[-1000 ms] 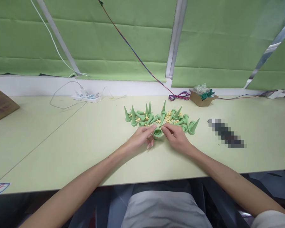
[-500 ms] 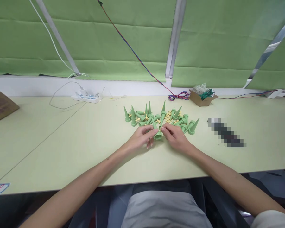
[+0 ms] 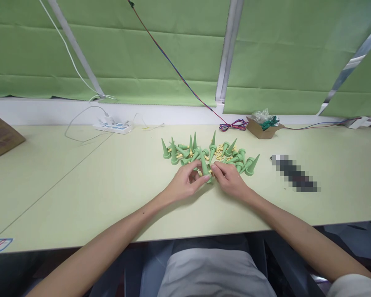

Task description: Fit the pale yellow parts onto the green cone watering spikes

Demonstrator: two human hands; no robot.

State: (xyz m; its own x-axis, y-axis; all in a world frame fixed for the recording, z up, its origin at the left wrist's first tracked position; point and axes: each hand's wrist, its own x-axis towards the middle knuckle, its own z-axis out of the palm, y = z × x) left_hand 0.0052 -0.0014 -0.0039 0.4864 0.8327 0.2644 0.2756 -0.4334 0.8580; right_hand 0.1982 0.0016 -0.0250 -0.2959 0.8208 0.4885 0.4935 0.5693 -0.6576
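My left hand is closed around the lower part of a green plastic plant-watering spike, whose pointed tip stands upward. At the side of that spike my right hand pinches a small yellow plastic piece, partly hidden by the fingers. Just beyond both hands is a heap of more green spikes, some upright and others on their sides. Small yellow pieces lie scattered among them.
The pale table holds a white power strip at back left and a small cardboard box with plastic and green stuff at back right. Near the box lies a coiled red-blue cable. A pixelated dark object is to the right.
The spike in my left hand has turned: its open base faced me before and now points more downward. My left hand has shifted slightly right; my right hand stays close beside the spike.
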